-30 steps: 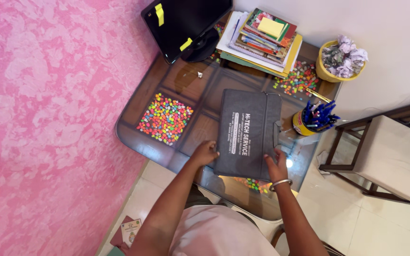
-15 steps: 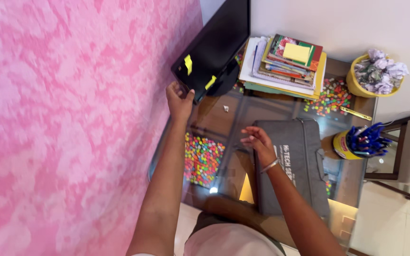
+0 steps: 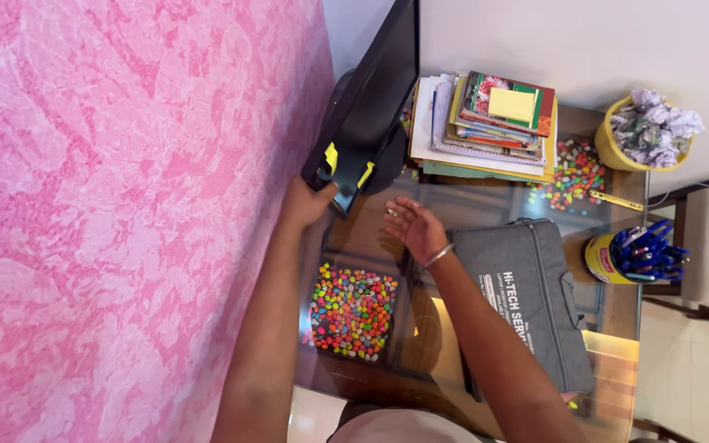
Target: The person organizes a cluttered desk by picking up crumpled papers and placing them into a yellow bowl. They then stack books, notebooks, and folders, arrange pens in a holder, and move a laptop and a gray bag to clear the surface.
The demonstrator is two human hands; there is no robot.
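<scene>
1. At the far left corner of the glass worktop, the black monitor stands tilted beside the pink wall, with two yellow sticky notes on its lower edge.
2. Of the two hands, the left hand is closed on the monitor's lower corner, gripping it.
3. The right hand hovers open, fingers spread, just right of the monitor's base, holding nothing.
4. A grey zip bag lies flat on the worktop under the right forearm.
5. Under the glass sits a compartment of coloured beads.
6. Behind, a stack of books, a yellow bowl of crumpled paper and a cup of blue pens.
</scene>
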